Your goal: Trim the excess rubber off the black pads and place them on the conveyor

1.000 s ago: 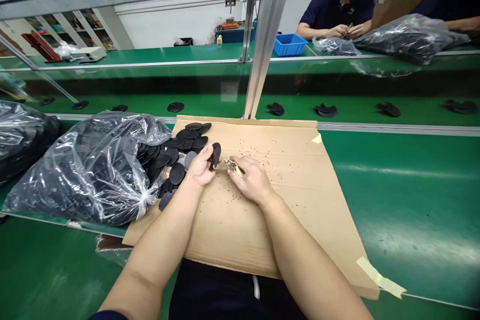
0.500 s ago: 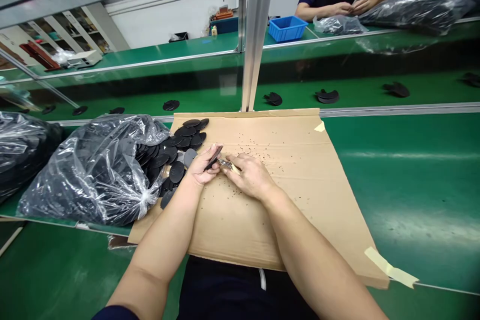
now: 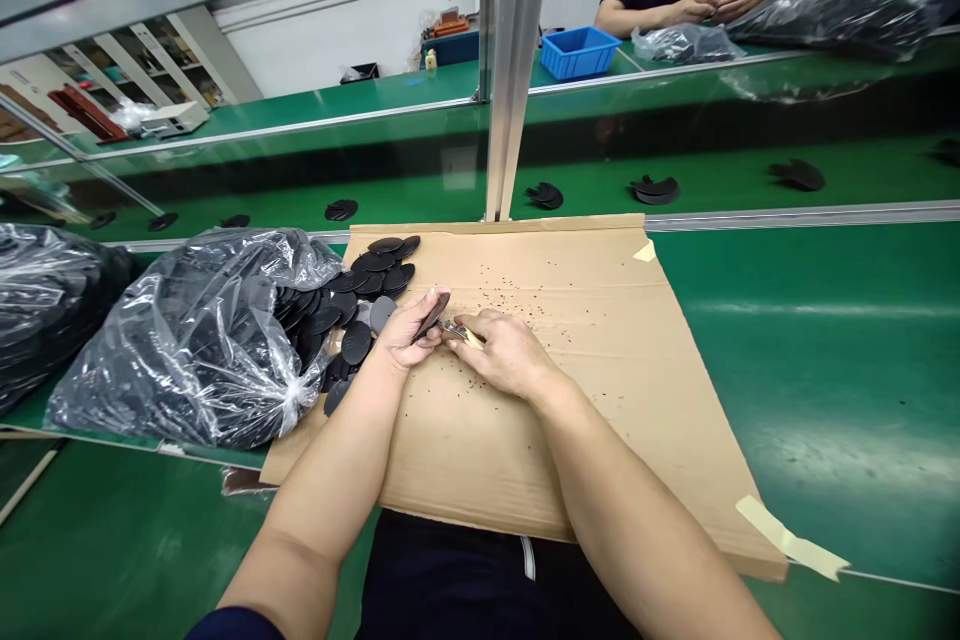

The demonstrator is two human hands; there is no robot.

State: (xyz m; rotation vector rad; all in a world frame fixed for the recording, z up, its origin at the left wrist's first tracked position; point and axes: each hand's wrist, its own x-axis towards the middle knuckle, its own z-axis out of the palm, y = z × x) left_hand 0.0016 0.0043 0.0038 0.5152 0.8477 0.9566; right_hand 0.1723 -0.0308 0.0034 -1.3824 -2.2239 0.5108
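Observation:
My left hand grips a thin black disc, tilted up on its edge over the cardboard. Closed round a pair of cutting pliers, my right hand sits just to the right, and the metal jaws point at the disc's lower edge. Whether the jaws touch the disc I cannot tell. Left of my hands lies a heap of black discs, spilling from a clear plastic bag. Tiny black scraps are strewn over the cardboard sheet around both hands.
Behind the cardboard runs a green belt carrying black parts in a row. A metal post rises at the cardboard's far edge. A second full bag stands far left. Across the line, near a blue bin, a person's hands handle something small.
The disc in my left hand has turned slightly, showing more of its face. My right hand keeps the pliers at nearly the same spot. The whole view has shifted slightly.

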